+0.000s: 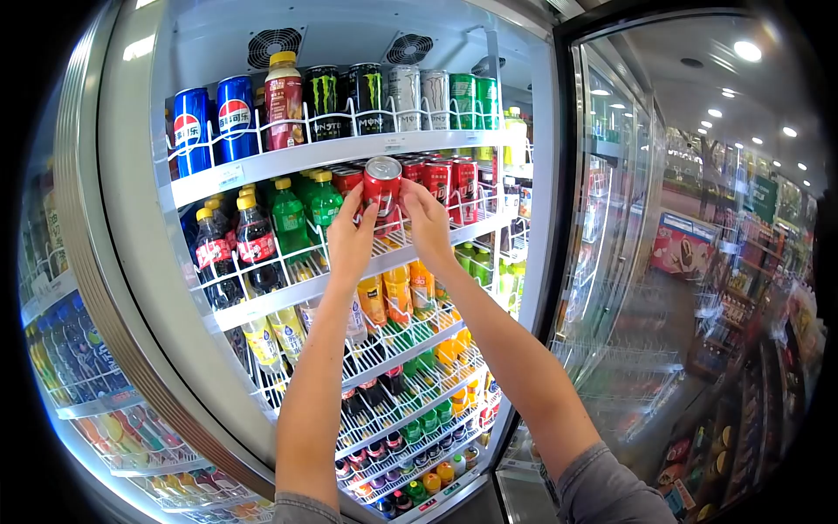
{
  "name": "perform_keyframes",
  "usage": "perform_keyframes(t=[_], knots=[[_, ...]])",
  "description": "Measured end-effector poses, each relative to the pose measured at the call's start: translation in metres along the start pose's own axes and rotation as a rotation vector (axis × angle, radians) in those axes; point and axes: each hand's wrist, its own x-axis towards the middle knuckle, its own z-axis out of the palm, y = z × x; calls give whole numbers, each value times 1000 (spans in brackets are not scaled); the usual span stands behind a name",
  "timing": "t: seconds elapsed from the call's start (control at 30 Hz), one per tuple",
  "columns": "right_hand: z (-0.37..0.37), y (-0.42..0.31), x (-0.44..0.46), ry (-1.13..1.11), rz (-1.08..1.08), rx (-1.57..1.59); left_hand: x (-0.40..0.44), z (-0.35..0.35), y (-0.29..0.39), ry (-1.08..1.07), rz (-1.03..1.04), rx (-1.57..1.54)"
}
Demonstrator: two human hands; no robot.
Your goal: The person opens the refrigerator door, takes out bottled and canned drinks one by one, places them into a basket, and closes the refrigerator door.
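Between my two hands is a red soda can [382, 190] with a silver top, held upright at the front of the second shelf. My left hand [352, 236] grips its left side, the thumb across the front. On the opposite side my right hand [427, 224] has its fingers against the can. More red cans [439, 179] stand in rows behind and to the right. Left of my hands are green soda bottles [288, 218] and dark cola bottles [254, 236] with yellow caps. The fingertips behind the can are partly hidden.
The shelf above bears Pepsi cans [236, 118], Monster cans [368, 98] and a yellow-capped bottle [284, 100] behind a white wire rail. Orange drink bottles [397, 293] fill part of the shelf below. At right, the glass door [611, 262] stands open.
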Motion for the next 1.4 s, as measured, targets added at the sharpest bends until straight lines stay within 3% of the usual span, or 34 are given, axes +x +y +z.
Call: perform_keyframes(t=[0.23, 0.37, 0.43, 0.53, 0.67, 0.9, 0.97, 1.03, 1.17, 1.4], knots=[[-2, -40, -23, 1, -103, 104, -17, 1, 23, 37, 122, -191], [-9, -51, -32, 42, -124, 127, -24, 1, 28, 11, 314, -82], [-16, -53, -39, 64, -104, 105, -33, 4, 32, -31, 308, -95], [-31, -58, -52, -43, -80, 78, -51, 11, 36, -51, 168, -363], [-44, -72, -84, -194, -46, -43, -81, 10, 49, -85, -185, -763], [-62, -75, -153, -96, 350, 110, -143, 24, 36, -152, -341, -780], [-69, -64, -174, -70, 326, 32, -159, 24, 37, -180, -417, -863], [-74, -59, -186, -100, 473, 41, -172, 28, 33, -199, -433, -872], [-90, -80, -212, -101, 472, 40, -205, 31, 40, -214, -461, -934], [-115, -123, -264, -78, 528, 64, -263, 22, 86, -210, -495, -720]])
